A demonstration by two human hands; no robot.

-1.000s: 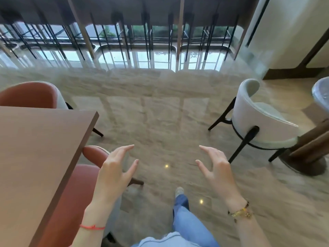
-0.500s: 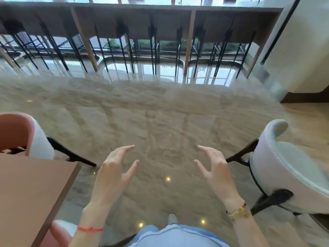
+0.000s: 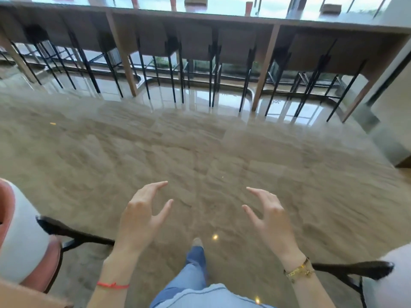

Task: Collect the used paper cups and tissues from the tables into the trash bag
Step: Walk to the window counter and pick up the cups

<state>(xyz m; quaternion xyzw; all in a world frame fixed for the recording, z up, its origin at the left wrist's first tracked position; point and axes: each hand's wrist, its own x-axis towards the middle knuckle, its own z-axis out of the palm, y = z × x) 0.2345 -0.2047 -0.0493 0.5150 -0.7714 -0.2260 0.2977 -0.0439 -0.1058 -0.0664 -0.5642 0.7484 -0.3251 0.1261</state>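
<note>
No grip is closed: the left hand (image 3: 142,216) and right hand (image 3: 270,218) are held spread and empty over the floor (image 3: 111,156). Cups (image 3: 249,6) are seen far ahead on the desk (image 3: 222,21).

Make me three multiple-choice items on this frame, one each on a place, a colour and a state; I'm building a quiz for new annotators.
1. Where do the red cups stand?
A. on the long counter by the window
B. on the floor
C. on the white chair

2. What colour is the string on the left wrist?
A. blue
B. red
C. green

3. What state are the hands in?
A. both open and empty
B. left holds a cup
C. right grips a bag

Answers: A, the red cups sit on the long counter at the top of the view. B, the string is red. A, the left hand and right hand have spread fingers and hold nothing.
</note>
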